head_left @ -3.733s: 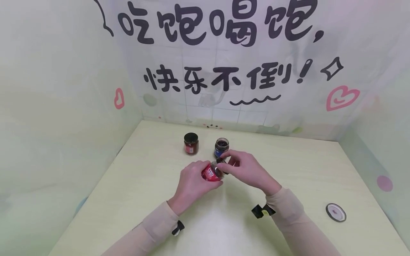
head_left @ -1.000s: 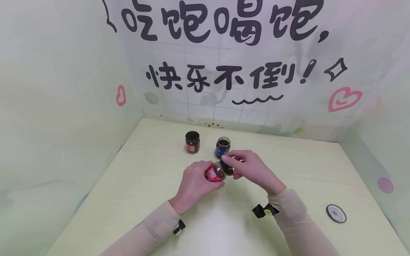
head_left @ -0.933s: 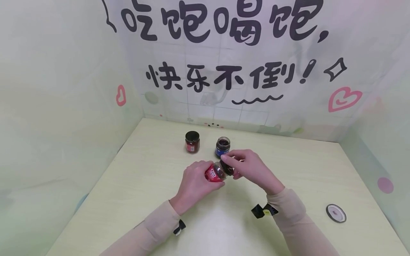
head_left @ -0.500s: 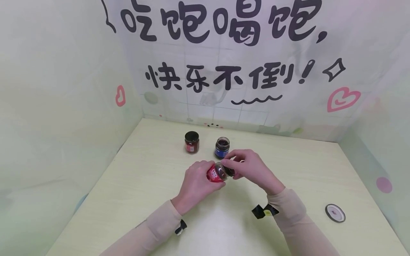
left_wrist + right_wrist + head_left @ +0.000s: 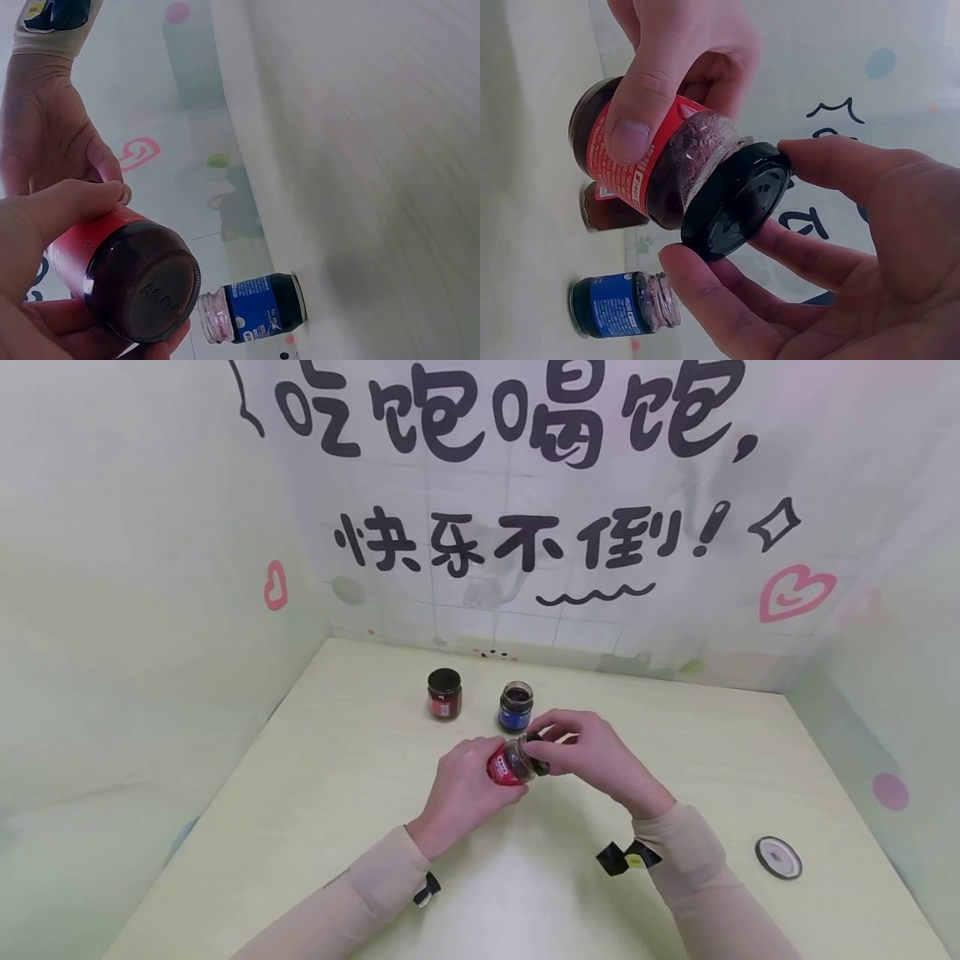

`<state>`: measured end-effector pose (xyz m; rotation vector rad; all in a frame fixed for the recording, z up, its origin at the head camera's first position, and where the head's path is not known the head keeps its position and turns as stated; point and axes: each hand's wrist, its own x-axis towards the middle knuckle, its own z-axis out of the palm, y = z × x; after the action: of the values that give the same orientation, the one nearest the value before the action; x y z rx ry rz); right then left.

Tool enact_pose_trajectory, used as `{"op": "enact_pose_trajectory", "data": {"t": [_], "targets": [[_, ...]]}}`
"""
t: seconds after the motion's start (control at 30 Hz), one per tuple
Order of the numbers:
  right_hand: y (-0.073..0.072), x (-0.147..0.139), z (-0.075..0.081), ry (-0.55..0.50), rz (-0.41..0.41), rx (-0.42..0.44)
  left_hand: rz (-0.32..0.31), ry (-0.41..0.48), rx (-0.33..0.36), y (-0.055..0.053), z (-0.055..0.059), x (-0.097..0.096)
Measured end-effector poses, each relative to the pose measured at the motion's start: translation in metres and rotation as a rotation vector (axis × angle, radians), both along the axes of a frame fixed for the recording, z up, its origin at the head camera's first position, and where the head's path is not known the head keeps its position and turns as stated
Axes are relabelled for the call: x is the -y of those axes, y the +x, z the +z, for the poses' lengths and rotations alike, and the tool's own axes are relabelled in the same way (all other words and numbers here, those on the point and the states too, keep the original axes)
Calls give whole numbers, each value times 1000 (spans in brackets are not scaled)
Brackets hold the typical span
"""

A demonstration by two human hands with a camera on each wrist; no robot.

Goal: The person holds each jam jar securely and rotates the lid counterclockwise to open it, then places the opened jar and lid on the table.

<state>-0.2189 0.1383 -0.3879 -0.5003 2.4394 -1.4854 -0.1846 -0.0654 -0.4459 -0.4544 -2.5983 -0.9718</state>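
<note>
My left hand [image 5: 465,785] grips a glass jar [image 5: 506,767] with a red label, its fingers and thumb wrapped round the body. The jar is held above the table, tilted with its mouth toward my right hand [image 5: 592,756]. At that mouth, my right fingers pinch the rim of a black lid [image 5: 739,201]. The lid covers the mouth at a slight slant; whether it sits fully on the thread I cannot tell. In the left wrist view the bottom [image 5: 146,289] of the jar faces the camera.
Behind my hands stands a lidless jar [image 5: 515,714] with a blue label and dark contents. To its left is a red-labelled jar [image 5: 445,697] with its black lid on. Another lid [image 5: 778,857] lies inside up on the table's right side. Walls enclose the back and sides.
The held jar and both hands have shifted slightly right relative to the standing jars. My right fingers have changed position round the lid, and the lid's tilt has altered. The standing jars stay put.
</note>
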Motion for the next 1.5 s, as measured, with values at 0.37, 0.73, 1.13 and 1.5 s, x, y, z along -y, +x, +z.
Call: {"op": "enact_pose_trajectory", "data": {"t": [0.37,0.73,1.13,1.5], "targets": [[2,-9,-4,52,-50,-96,8,62,75,-10,-5,-4],[7,-25,-7,145,-105,-118,51,150,194,-30,-13,-10],[20,-49,-30,224,-140,-116,72,230,235,-51,-20,-25],[46,-90,-53,278,-242,-158,22,275,222,-73,-27,-62]]}}
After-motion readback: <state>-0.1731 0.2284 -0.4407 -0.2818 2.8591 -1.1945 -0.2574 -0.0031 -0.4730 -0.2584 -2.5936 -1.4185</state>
